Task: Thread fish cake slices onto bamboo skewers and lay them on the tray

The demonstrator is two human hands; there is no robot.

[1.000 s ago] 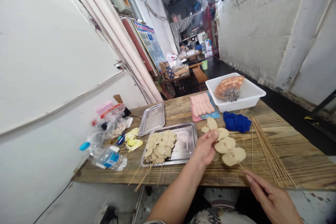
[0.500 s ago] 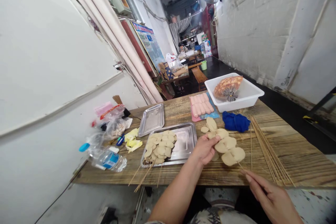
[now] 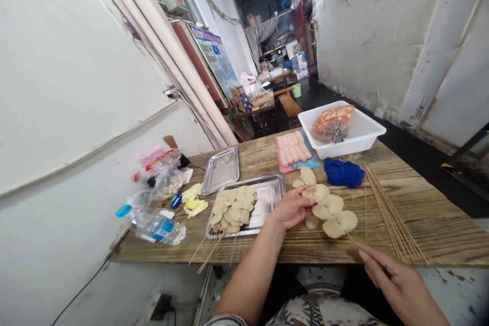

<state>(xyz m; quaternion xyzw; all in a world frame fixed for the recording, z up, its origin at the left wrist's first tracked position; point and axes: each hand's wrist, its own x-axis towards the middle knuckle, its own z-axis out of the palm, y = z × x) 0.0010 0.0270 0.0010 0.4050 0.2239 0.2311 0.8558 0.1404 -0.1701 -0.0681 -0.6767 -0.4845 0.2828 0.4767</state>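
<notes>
A bamboo skewer threaded with round beige slices (image 3: 331, 211) lies across the wooden table (image 3: 428, 219). My left hand (image 3: 291, 208) pinches the slice at the skewer's far end, fingers closed on it. My right hand (image 3: 397, 285) grips the skewer's bare near end at the table's front edge. Loose slices (image 3: 307, 176) lie just beyond, and one loose slice (image 3: 312, 221) lies below my left hand. A metal tray (image 3: 269, 198) to the left holds several filled skewers (image 3: 232, 210).
A bundle of bare bamboo skewers (image 3: 387, 214) lies to the right. Behind are a blue cloth (image 3: 343, 173), a white tub (image 3: 362, 135) with a bagged bundle, pink sausages (image 3: 292, 152), an empty small tray (image 3: 221, 169), plastic bags and a water bottle (image 3: 160, 229) at the left wall.
My left hand slid slightly left along the skewer and gripped the end slice. The slices shifted a little with it. My right hand stayed on the stick's near end.
</notes>
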